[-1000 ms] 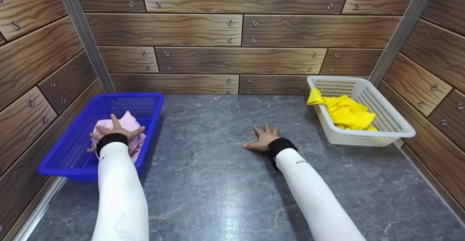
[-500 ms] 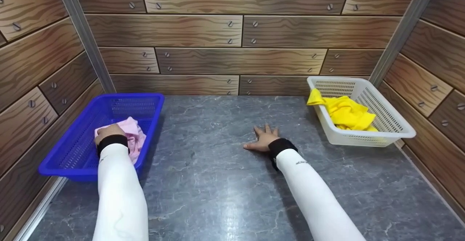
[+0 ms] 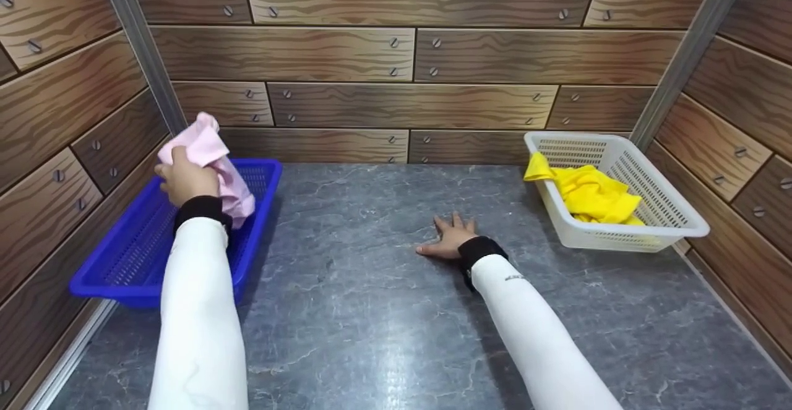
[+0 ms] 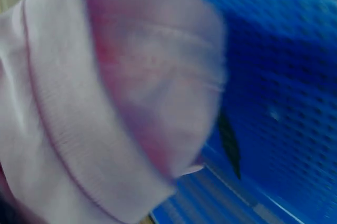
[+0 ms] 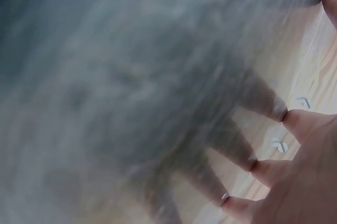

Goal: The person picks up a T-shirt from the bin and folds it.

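Note:
My left hand (image 3: 190,180) grips a soft pink cloth (image 3: 205,144) and holds it up over the blue basket (image 3: 127,255), with its lower end hanging beside the wrist. In the left wrist view the pink cloth (image 4: 68,113) fills the left half, showing a wide stitched band and a fold, slightly blurred; the blue basket's perforated wall (image 4: 284,92) is behind it. My right hand (image 3: 450,238) rests on the grey marbled table (image 3: 346,311), fingers spread. Up close in the right wrist view, fingertips of the right hand (image 5: 300,166) touch the shiny surface, which mirrors them.
At the back right stands a white basket (image 3: 619,229) holding a crumpled yellow cloth (image 3: 594,193), one corner draped over its left rim. Wood-patterned wall panels (image 3: 408,104) enclose the table at the back and both sides.
The left hand was spread over the pink cloth, then closed on it inside the blue basket, and has now lifted it up and away from me. The right hand stays where it was.

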### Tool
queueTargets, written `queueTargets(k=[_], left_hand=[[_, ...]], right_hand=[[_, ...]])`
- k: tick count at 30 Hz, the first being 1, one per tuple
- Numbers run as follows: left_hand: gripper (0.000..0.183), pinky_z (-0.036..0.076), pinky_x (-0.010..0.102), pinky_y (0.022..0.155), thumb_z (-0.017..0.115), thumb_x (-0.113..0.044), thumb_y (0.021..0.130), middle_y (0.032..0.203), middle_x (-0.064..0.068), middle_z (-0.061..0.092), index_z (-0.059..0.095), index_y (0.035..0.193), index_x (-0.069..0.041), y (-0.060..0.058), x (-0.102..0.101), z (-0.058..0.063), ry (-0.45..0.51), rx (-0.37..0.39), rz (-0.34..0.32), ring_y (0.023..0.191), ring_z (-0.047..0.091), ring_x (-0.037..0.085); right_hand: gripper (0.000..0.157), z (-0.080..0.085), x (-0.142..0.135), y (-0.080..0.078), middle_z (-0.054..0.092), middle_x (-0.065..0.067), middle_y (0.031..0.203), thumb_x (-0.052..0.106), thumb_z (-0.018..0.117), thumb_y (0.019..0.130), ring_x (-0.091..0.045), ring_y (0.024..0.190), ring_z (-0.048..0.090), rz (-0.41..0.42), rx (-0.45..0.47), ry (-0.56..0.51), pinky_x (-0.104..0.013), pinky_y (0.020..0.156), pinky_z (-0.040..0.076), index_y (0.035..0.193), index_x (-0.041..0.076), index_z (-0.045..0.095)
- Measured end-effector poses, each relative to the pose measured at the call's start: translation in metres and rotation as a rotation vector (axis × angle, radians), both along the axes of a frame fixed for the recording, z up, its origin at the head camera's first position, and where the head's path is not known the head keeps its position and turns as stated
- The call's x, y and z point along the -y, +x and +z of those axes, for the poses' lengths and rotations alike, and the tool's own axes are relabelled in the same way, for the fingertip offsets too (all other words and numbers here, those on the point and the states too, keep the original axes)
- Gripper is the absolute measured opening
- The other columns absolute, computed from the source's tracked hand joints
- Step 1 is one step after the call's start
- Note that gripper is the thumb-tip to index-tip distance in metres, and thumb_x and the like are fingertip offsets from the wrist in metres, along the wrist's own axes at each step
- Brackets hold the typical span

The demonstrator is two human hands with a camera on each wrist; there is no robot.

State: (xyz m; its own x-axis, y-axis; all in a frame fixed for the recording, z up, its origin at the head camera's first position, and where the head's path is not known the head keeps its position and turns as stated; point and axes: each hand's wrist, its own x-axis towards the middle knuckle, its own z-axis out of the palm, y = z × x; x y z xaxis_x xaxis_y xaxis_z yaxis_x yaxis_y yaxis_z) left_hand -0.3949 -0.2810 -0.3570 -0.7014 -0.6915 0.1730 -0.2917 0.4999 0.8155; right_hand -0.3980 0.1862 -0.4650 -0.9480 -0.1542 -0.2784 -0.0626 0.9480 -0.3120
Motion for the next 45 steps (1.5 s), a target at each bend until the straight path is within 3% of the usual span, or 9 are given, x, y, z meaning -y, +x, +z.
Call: queueTargets(k=[8, 17, 22, 28, 33, 36, 38, 41, 45], left_hand=[[0.048, 0.045, 0.047, 0.099, 0.063, -0.005, 0.081, 0.124, 0.024, 0.049, 0.055, 0.128, -0.011, -0.017, -0.04, 0.023, 0.045, -0.326, -0.003, 0.114, 0.055, 0.041], [0.047, 0.041, 0.045, 0.091, 0.067, -0.004, 0.077, 0.108, 0.022, 0.054, 0.06, 0.123, -0.007, -0.034, -0.104, 0.024, 0.094, -0.493, -0.204, 0.106, 0.049, 0.036], [0.047, 0.042, 0.048, 0.092, 0.065, -0.005, 0.076, 0.109, 0.024, 0.06, 0.059, 0.123, -0.002, -0.033, -0.146, 0.008, 0.125, -0.479, -0.317, 0.105, 0.053, 0.039], [0.041, 0.046, 0.044, 0.096, 0.062, -0.001, 0.079, 0.115, 0.021, 0.065, 0.058, 0.12, 0.001, -0.025, -0.192, -0.032, 0.29, -0.476, -0.414, 0.106, 0.06, 0.035], [0.039, 0.046, 0.039, 0.097, 0.061, 0.002, 0.08, 0.115, 0.02, 0.065, 0.057, 0.119, 0.001, -0.018, -0.221, -0.067, 0.501, -0.431, -0.405, 0.106, 0.059, 0.029], [0.041, 0.046, 0.038, 0.098, 0.06, 0.005, 0.08, 0.117, 0.02, 0.062, 0.054, 0.121, 0.002, -0.015, -0.234, -0.082, 0.624, -0.437, -0.377, 0.108, 0.057, 0.028], [0.045, 0.044, 0.036, 0.099, 0.058, 0.007, 0.08, 0.121, 0.02, 0.059, 0.049, 0.125, 0.003, -0.013, -0.243, -0.087, 0.697, -0.438, -0.377, 0.11, 0.055, 0.027], [0.056, 0.044, 0.033, 0.099, 0.06, -0.005, 0.087, 0.129, 0.019, 0.052, 0.035, 0.136, 0.001, -0.006, -0.253, -0.087, 0.819, -0.357, -0.449, 0.113, 0.052, 0.024], [0.079, 0.049, 0.047, 0.098, 0.055, -0.043, 0.095, 0.141, 0.021, 0.043, 0.012, 0.151, -0.009, 0.007, -0.256, -0.081, 0.949, -0.068, -0.623, 0.121, 0.054, 0.032]], right_hand=[[0.097, -0.004, 0.002, -0.002, -0.001, -0.025, 0.162, 0.069, 0.055, 0.084, -0.058, 0.144, -0.006, -0.004, 0.019, 0.002, -0.071, 0.113, 0.013, 0.157, 0.02, 0.016], [0.097, -0.009, 0.003, -0.003, -0.001, -0.025, 0.162, 0.069, 0.057, 0.083, -0.058, 0.144, -0.006, -0.003, 0.014, -0.012, -0.072, 0.112, 0.014, 0.157, 0.02, 0.017], [0.099, -0.013, 0.002, -0.006, -0.003, -0.024, 0.163, 0.07, 0.057, 0.082, -0.057, 0.144, -0.008, -0.003, 0.027, -0.004, -0.071, 0.113, 0.013, 0.157, 0.021, 0.016], [0.099, -0.017, 0.001, -0.007, 0.0, -0.022, 0.163, 0.073, 0.053, 0.082, -0.055, 0.145, -0.01, -0.035, 0.009, -0.119, -0.078, 0.108, 0.005, 0.157, 0.017, 0.019], [0.08, -0.013, 0.016, 0.0, 0.034, -0.02, 0.155, 0.059, 0.051, 0.092, -0.044, 0.146, 0.024, -0.111, -0.243, -0.491, -0.061, 0.116, 0.021, 0.15, 0.007, 0.033], [0.055, -0.006, 0.036, 0.009, 0.055, -0.017, 0.137, 0.041, 0.058, 0.095, -0.035, 0.131, 0.046, -0.074, -0.433, -0.754, -0.049, 0.109, 0.037, 0.134, 0.004, 0.051], [0.042, -0.002, 0.049, 0.018, 0.063, -0.014, 0.121, 0.035, 0.065, 0.092, -0.029, 0.117, 0.055, -0.004, -0.476, -0.835, -0.043, 0.1, 0.044, 0.122, 0.006, 0.058], [0.032, 0.002, 0.061, 0.03, 0.066, -0.008, 0.1, 0.032, 0.074, 0.085, -0.02, 0.094, 0.058, 0.069, -0.479, -0.817, -0.034, 0.083, 0.047, 0.104, 0.007, 0.063], [0.023, 0.004, 0.061, 0.032, 0.069, -0.008, 0.092, 0.022, 0.076, 0.084, -0.017, 0.082, 0.059, 0.041, -0.569, -0.757, -0.03, 0.077, 0.048, 0.098, 0.006, 0.069]])
